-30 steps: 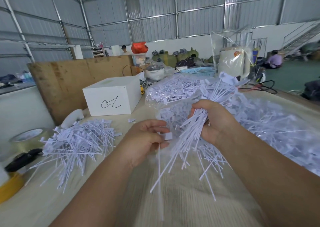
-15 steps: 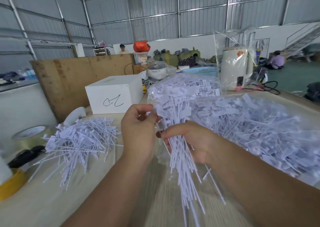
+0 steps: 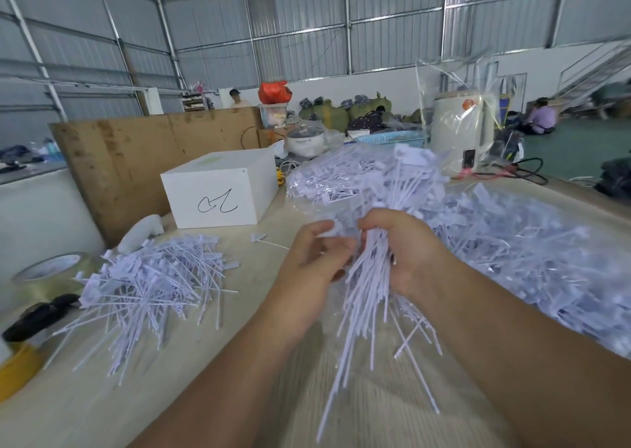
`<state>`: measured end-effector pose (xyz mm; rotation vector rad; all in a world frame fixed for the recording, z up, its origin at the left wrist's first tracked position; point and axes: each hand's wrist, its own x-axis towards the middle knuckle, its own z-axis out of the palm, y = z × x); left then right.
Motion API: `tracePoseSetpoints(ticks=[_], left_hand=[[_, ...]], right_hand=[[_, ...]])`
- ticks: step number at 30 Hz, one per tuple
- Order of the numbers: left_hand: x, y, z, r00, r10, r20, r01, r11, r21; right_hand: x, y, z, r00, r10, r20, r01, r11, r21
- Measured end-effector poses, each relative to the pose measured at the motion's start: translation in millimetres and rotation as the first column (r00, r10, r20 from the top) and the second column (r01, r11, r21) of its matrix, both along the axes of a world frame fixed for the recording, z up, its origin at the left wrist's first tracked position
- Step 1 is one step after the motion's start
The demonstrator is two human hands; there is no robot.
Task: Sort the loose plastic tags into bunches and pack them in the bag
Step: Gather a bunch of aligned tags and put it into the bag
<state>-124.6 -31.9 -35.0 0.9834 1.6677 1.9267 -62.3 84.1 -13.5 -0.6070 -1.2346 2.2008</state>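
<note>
At the far left edge of the table (image 3: 205,362) we see a tape roll (image 3: 51,272), and just right of it a loose pile of white plastic tags (image 3: 146,283) lying criss-crossed, heads and tails mixed. Behind that pile stands a white box (image 3: 218,193) with a scribble on its face.

In the middle, our left hand (image 3: 312,266) is held up beside the bunch of tags (image 3: 372,277). Its fingers are half curled and blurred, and we cannot tell whether they pinch any tag or only brush the stems. Our right hand (image 3: 406,253) is clenched round the bunch near its middle, heads fanned upward, tails splayed down toward the table.

To the right lies the clear plastic bag (image 3: 532,260), already heaped with tags.

The risks we judge from here:
- The tails are spread wide, not aligned. If the right hand's hold slackens while the left tidies, stems may slide out and drop.
- Stray tails crossing below could snag on the bag's film and drag packed tags out.
- A dropped tag would likely be lost among the loose ones on the pale table.
- Uneven heads would make a bunch that packs poorly.
</note>
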Motion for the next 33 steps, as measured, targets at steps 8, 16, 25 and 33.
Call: tracePoseSetpoints(ticks=[8,16,25,33], left_hand=[[-2.6,-7.6,-3.8,0.942,-0.297,-0.155,0.286,0.954,-0.086],[-5.6,-11.6,-5.4,0.876,-0.359,-0.323,0.193,0.874,-0.447],[-7.5,-8.8,-4.0,0.959,0.025,-0.283,-0.075,0.983,-0.166],[5.6,-3.8,-10.2,0.932,0.009,-0.363,-0.059,0.99,-0.127]], right_hand=[[14.6,34.2,18.4,0.967,-0.231,-0.11,0.22,0.97,-0.106],[17.4,34.8,11.5,0.944,-0.304,-0.13,0.28,0.944,-0.174],[7.1,22.9,-0.8,0.952,-0.223,-0.209,0.188,0.966,-0.175],[3.8,19.6,-6.9,0.936,-0.294,-0.191,0.26,0.948,-0.186]])
